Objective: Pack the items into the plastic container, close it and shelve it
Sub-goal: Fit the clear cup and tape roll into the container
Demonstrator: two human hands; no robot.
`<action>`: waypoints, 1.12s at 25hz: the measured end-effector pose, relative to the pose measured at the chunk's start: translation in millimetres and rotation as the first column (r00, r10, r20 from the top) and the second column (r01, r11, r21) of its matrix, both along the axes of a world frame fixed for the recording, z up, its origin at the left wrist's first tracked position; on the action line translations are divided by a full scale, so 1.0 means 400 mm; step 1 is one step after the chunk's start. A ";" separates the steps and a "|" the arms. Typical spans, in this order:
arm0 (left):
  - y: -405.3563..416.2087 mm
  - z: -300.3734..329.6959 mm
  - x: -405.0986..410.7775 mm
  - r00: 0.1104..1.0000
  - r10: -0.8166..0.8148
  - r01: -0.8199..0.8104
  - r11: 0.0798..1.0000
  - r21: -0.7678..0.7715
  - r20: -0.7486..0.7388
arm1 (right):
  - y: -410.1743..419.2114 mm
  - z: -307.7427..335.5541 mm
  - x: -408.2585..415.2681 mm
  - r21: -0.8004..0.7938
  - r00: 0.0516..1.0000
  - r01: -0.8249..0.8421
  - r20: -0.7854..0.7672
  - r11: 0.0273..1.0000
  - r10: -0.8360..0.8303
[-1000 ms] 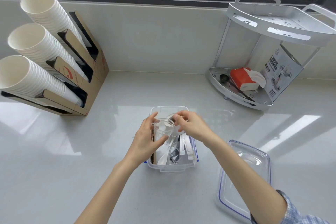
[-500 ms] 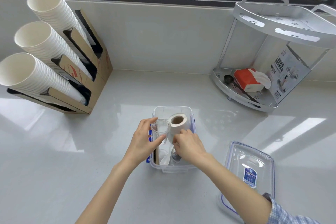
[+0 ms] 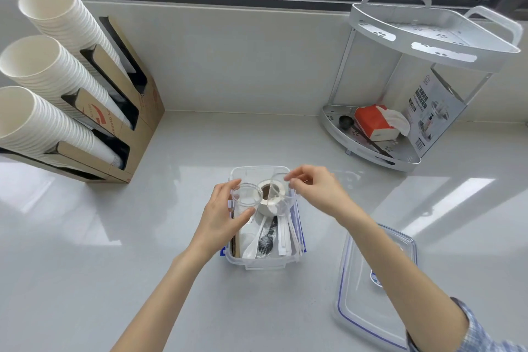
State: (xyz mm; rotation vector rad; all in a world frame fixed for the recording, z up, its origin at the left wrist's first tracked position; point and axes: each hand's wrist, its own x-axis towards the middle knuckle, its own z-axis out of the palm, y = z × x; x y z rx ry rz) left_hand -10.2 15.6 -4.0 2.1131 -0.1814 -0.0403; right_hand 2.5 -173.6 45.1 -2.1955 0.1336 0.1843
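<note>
A clear plastic container [image 3: 264,264] stands open on the counter in front of me. Inside it lie a white tape roll [image 3: 273,199], a white spoon [image 3: 255,241], a black wrapped fork [image 3: 267,240] and white paper-wrapped sticks [image 3: 285,237]. My left hand [image 3: 221,214] grips a clear plastic cup [image 3: 246,198] upright at the container's left side. My right hand [image 3: 317,188] pinches the rim of a second clear cup [image 3: 281,194], tilted on its side above the tape roll. The container's clear lid [image 3: 371,291], blue-edged, lies flat to the right.
A cardboard dispenser [image 3: 128,111] holding three stacks of white paper cups [image 3: 48,71] stands at the left. A white two-tier corner shelf [image 3: 428,46] at the back right carries a red tissue pack [image 3: 374,121] and a printed box [image 3: 434,114]. A window runs along the back wall.
My right hand has risen out of the container and now holds a second clear cup above the tape roll. My left hand keeps hold of its cup.
</note>
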 end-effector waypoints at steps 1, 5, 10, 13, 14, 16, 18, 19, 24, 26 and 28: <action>-0.008 0.003 -0.002 1.000 -0.016 0.015 1.000 0.006 0.003 | -0.001 0.009 0.005 0.066 1.000 0.011 0.010 0.998 -0.011; -0.035 0.006 -0.009 0.996 -0.086 0.086 0.996 0.029 0.022 | 0.027 0.012 0.009 0.158 1.000 0.011 0.011 0.987 -0.013; -0.042 0.004 -0.017 0.995 -0.097 0.097 0.995 0.010 0.030 | 0.057 -0.023 0.014 0.155 1.000 0.006 -0.020 0.988 -0.003; -0.042 0.011 -0.017 0.996 -0.082 0.082 0.997 -0.012 0.033 | 0.063 -0.046 0.011 0.099 0.997 -0.039 -0.058 0.994 0.045; -0.042 0.012 -0.017 0.996 -0.079 0.079 0.997 -0.014 0.035 | 0.063 -0.053 0.008 0.104 0.996 -0.042 -0.073 0.994 0.050; -0.037 0.011 -0.015 0.998 -0.058 0.058 0.998 -0.027 0.021 | 0.063 -0.062 0.004 0.159 0.995 -0.012 -0.092 0.987 0.027; -0.027 0.005 -0.012 1.000 -0.016 0.016 0.999 -0.033 -0.011 | 0.061 -0.067 0.000 0.208 0.996 -0.013 -0.086 0.978 0.031; -0.022 0.002 -0.010 1.000 0.001 -0.002 1.000 -0.027 -0.027 | 0.059 -0.070 -0.002 0.202 0.996 -0.049 -0.068 0.978 0.064; -0.013 -0.002 -0.002 0.996 0.026 -0.026 1.000 0.003 -0.084 | 0.066 -0.082 -0.015 0.142 0.981 -0.193 -0.005 0.971 0.196; -0.013 -0.005 0.000 0.991 0.025 -0.018 0.998 0.055 -0.128 | 0.073 -0.087 -0.013 0.119 0.984 -0.177 -0.009 0.977 0.179; -0.013 -0.014 0.002 0.989 0.028 -0.005 0.986 0.166 -0.142 | 0.075 -0.091 -0.008 0.075 0.981 -0.190 -0.032 0.979 0.192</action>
